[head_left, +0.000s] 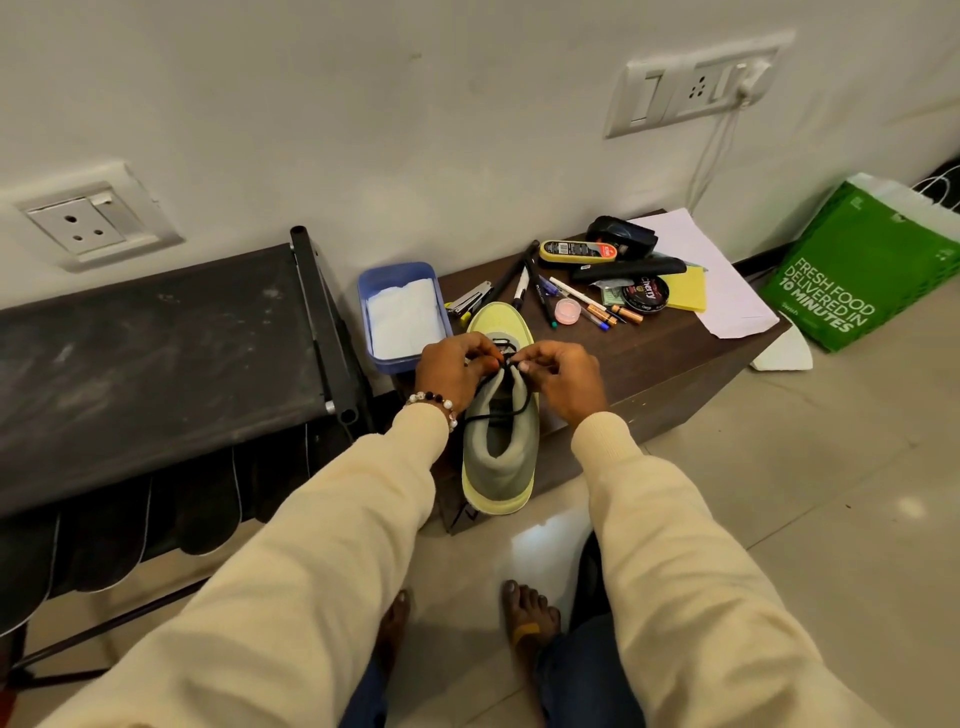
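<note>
Grey-green fabric sneaker with pale yellow sole (501, 447) sits at the near left edge of the dark brown wooden tabletop (675, 358), toe pointing far. Thin black lace (511, 412) is pinched by left grip (449, 371) and right grip (566, 379) above the tongue. Both ends should be pulled evenly and the knot seated centred.

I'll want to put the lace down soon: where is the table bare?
Bare: the table's front right, between the shoe and the paper, in front of the pens. The bench left of the box is free too. Crowded: the back, with stapler, pens and tin.
</note>
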